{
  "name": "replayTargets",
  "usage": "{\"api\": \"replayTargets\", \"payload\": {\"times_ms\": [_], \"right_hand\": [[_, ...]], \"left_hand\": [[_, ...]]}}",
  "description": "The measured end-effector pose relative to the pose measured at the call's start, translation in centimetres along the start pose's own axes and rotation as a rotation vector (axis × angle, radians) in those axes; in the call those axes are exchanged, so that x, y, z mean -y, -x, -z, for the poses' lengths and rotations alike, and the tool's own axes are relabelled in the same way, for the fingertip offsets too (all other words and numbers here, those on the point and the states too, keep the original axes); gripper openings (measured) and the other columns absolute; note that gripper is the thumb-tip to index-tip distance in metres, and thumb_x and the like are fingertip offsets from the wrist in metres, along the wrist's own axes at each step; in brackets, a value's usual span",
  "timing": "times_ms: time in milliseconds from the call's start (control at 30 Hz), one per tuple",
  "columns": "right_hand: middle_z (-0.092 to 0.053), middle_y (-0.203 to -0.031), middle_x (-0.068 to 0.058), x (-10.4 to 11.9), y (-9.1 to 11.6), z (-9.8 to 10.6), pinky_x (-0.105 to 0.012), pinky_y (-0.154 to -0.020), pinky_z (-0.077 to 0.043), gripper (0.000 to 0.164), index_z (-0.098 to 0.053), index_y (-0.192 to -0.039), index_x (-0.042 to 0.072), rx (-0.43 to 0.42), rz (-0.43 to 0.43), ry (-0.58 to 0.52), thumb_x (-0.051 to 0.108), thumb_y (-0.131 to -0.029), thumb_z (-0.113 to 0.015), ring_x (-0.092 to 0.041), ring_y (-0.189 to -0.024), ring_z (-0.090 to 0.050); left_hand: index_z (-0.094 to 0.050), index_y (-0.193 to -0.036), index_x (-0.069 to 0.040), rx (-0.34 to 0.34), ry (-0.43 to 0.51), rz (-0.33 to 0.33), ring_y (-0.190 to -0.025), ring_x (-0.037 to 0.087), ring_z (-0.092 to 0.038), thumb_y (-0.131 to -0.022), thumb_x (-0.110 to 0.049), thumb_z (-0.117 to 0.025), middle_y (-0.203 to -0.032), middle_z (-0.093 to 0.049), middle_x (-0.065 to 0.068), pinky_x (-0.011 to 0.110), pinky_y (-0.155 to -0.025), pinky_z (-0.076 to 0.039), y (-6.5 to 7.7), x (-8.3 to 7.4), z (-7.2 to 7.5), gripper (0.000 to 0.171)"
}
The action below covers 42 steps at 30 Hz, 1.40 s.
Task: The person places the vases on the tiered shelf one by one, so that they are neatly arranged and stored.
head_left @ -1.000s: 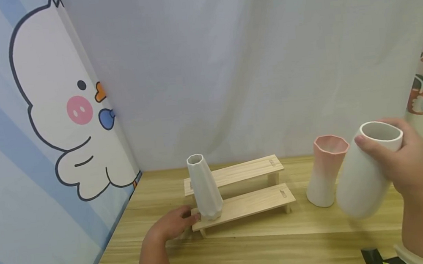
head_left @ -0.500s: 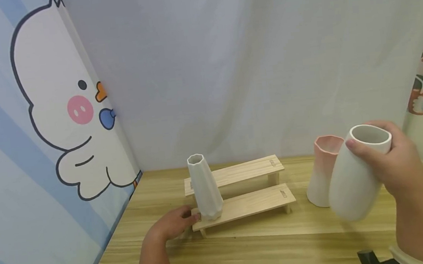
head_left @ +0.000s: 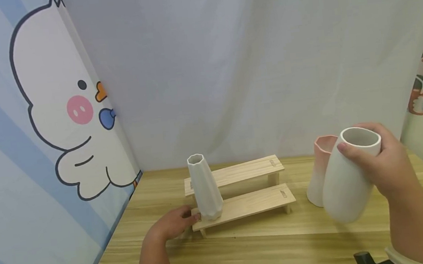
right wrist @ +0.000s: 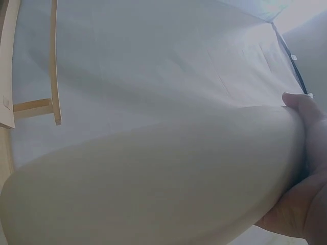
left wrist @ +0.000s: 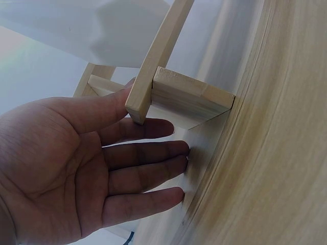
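Note:
My right hand (head_left: 393, 169) grips a smooth white vase (head_left: 345, 189) near its mouth, thumb on the near side of the rim. The vase leans, its base toward the lower left, held above the table. In the right wrist view the vase's body (right wrist: 153, 178) fills the lower part. My left hand (head_left: 172, 224) pinches the left end of the lower board of a two-tier wooden stand (head_left: 254, 202). The left wrist view shows the thumb against the board's end (left wrist: 138, 104), the index finger below it, the other fingers extended. A ribbed white vase (head_left: 206, 192) stands upright on that lower board's left part.
A pink-and-white vase (head_left: 315, 177) stands on the wood-grain table (head_left: 269, 254) right of the stand, partly hidden behind the held vase. The stand's upper board (head_left: 246, 171) sits behind the lower one. A pale curtain (head_left: 251, 68) closes off the back.
My right hand has carried the smooth white vase leftward and slightly down, so it now covers more of the pink-and-white vase. The left hand and the stand keep their places.

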State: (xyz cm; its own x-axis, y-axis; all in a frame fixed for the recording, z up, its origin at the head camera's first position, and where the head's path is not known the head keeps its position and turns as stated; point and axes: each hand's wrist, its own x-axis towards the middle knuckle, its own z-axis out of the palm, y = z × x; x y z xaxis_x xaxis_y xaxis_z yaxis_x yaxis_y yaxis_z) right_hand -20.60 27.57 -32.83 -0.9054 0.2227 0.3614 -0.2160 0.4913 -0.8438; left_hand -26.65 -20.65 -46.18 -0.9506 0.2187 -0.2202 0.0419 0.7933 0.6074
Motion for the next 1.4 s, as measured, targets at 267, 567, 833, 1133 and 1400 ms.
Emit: {"api": "replayTargets", "payload": {"times_ms": [267, 567, 833, 1133, 1400], "right_hand": [[-0.049, -0.108, 0.006, 0.3, 0.2, -0.3, -0.029, -0.062, -0.051, 0.041, -0.048, -0.126, 0.029, 0.038, 0.000, -0.001, 0.031, -0.091, -0.069, -0.011, -0.091, -0.051], [-0.050, -0.109, 0.005, 0.5, 0.3, -0.9, -0.031, -0.063, -0.051, 0.043, -0.048, -0.128, 0.029, 0.057, 0.003, -0.014, 0.032, -0.091, -0.070, -0.011, -0.091, -0.053], [-0.053, -0.108, 0.005, 0.6, 0.4, -1.7, -0.032, -0.064, -0.053, 0.041, -0.049, -0.127, 0.026, 0.085, 0.032, -0.042, 0.029, -0.091, -0.070, -0.010, -0.090, -0.056], [-0.065, -0.109, 0.017, 0.9, 0.6, -2.6, -0.029, -0.068, -0.054, 0.037, -0.051, -0.124, 0.021, 0.100, 0.082, -0.096, 0.025, -0.092, -0.070, -0.007, -0.093, -0.062], [-0.064, -0.112, 0.016, 0.9, 0.7, -3.2, -0.031, -0.069, -0.053, 0.038, -0.051, -0.125, 0.021, 0.112, 0.085, -0.100, 0.026, -0.092, -0.070, -0.008, -0.095, -0.061]], "left_hand": [[-0.059, -0.132, -0.021, -0.003, 0.003, -0.001, -0.124, 0.034, -0.055, -0.092, -0.058, -0.057, -0.132, -0.061, 0.008, 0.057, -0.099, -0.045, 0.0, 0.1, 0.0, 0.054], [-0.059, -0.132, -0.020, -0.007, 0.008, 0.002, -0.124, 0.035, -0.055, -0.092, -0.058, -0.058, -0.132, -0.061, 0.008, 0.057, -0.100, -0.044, 0.2, -0.1, 0.1, 0.055], [-0.061, -0.129, -0.021, -0.006, 0.000, 0.003, -0.123, 0.034, -0.056, -0.092, -0.058, -0.057, -0.131, -0.062, 0.007, 0.057, -0.099, -0.045, 0.3, -0.3, 0.2, 0.053], [-0.059, -0.132, -0.020, -0.005, 0.002, 0.006, -0.126, 0.035, -0.054, -0.093, -0.057, -0.057, -0.133, -0.060, 0.008, 0.058, -0.101, -0.043, 0.5, -0.4, 0.2, 0.054], [-0.058, -0.134, -0.020, -0.003, 0.008, -0.002, -0.126, 0.035, -0.053, -0.093, -0.056, -0.057, -0.134, -0.060, 0.009, 0.058, -0.101, -0.043, 0.3, -0.3, 0.1, 0.055]]}}
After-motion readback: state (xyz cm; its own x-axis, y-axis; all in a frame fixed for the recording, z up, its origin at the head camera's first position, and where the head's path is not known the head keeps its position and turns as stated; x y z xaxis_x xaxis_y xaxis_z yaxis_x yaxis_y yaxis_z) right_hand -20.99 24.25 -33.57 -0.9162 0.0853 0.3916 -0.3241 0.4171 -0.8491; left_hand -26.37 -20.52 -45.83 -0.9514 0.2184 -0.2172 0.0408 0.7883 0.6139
